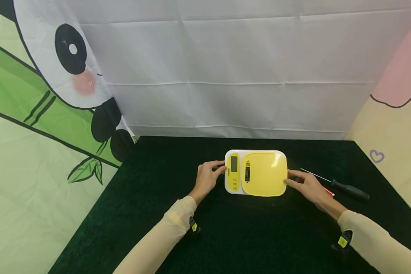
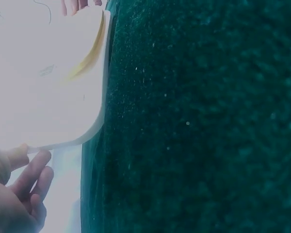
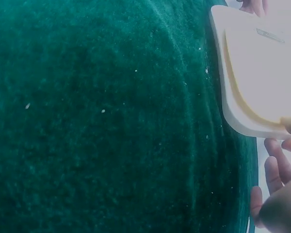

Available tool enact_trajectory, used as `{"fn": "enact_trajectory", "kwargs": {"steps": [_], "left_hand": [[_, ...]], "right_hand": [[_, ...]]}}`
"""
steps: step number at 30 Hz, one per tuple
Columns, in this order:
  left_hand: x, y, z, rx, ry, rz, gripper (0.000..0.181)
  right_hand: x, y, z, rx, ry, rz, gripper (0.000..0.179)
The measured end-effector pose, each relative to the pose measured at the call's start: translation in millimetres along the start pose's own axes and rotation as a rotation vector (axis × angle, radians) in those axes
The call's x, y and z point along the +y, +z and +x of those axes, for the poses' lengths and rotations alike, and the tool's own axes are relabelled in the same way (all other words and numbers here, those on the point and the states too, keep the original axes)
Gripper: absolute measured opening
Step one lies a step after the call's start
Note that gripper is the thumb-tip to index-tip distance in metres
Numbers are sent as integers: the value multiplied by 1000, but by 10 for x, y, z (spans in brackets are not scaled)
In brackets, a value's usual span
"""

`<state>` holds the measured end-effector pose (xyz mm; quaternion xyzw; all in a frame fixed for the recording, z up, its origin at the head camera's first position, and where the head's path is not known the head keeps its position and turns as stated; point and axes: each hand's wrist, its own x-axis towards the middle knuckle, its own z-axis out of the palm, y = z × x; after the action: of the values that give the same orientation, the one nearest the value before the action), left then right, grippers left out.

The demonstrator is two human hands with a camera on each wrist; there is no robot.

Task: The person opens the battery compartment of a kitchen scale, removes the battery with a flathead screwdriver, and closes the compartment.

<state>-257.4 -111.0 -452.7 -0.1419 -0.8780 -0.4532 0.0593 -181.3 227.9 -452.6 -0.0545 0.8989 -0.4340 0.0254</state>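
Note:
A white and yellow kitchen scale (image 1: 263, 173) is over the middle of the dark green table, its display and buttons at the left end. My left hand (image 1: 206, 178) pinches the scale's left edge between thumb and fingers. At the opposite end, my right hand (image 1: 308, 186) grips the right edge, its thumb on top by the yellow platform. In the left wrist view the scale (image 2: 58, 97) is washed out by glare, with the left hand (image 2: 24, 189) at its near edge. The right wrist view has the right thumb lying over the rim of the scale (image 3: 237, 116).
Right of the right hand lies a screwdriver (image 1: 351, 190) with a dark handle and thin shaft. A small red object (image 1: 330, 192) shows partly behind that hand. White cloth (image 1: 233, 76) hangs at the table's back, with printed cloths (image 1: 37, 182) at the sides.

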Motion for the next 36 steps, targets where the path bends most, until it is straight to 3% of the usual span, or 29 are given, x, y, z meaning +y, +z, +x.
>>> {"fn": "enact_trajectory", "kwargs": {"steps": [9, 19, 28, 36], "left_hand": [[-8, 64, 25, -87, -125, -9, 31], [7, 134, -19, -71, -204, 24, 23], [-20, 200, -18, -134, -289, 48, 23], [0, 229, -11, -154, -337, 57, 19]], "right_hand": [[34, 29, 19, -60, 27, 19, 60], [61, 83, 10, -109, 32, 53, 58], [107, 111, -8, -129, 69, 11, 58], [125, 96, 7, -144, 53, -25, 53]]}}
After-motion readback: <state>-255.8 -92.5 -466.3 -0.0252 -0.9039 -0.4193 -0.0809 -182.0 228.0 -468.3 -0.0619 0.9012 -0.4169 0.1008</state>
